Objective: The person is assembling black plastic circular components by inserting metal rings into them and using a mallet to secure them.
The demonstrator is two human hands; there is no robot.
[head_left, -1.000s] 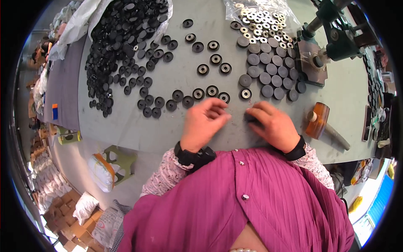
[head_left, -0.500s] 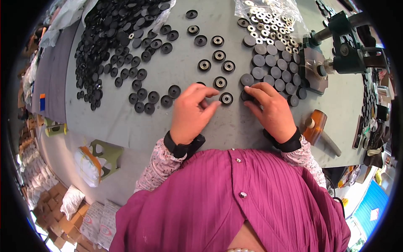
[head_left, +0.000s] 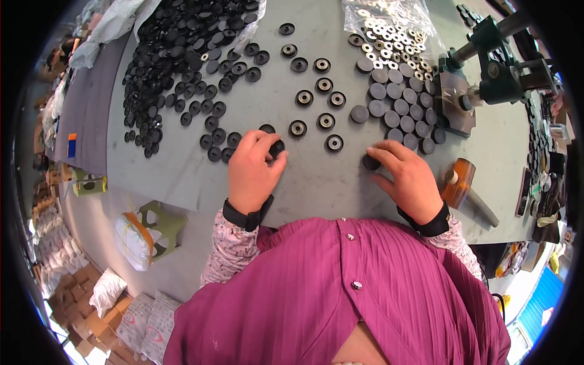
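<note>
My left hand [head_left: 254, 171] rests on the grey table [head_left: 316, 176] with its fingers closed on a small black round disc [head_left: 277, 148]. My right hand [head_left: 410, 177] lies to the right, its fingertips pinching a dark grey round cap [head_left: 370, 162]. Between and beyond the hands lie several black discs with metal centres [head_left: 317, 98]. A cluster of plain grey caps [head_left: 401, 112] sits just past my right hand.
A big heap of loose black discs [head_left: 182, 42] covers the far left of the table. A clear bag of metal washers [head_left: 389, 24] lies at the far right, beside a green hand press [head_left: 493, 73]. A wooden-headed mallet [head_left: 465, 185] lies right of my right hand.
Both hands have drawn apart: the left stayed near the loose black discs with one in its fingers, the right moved toward the grey caps and took one.
</note>
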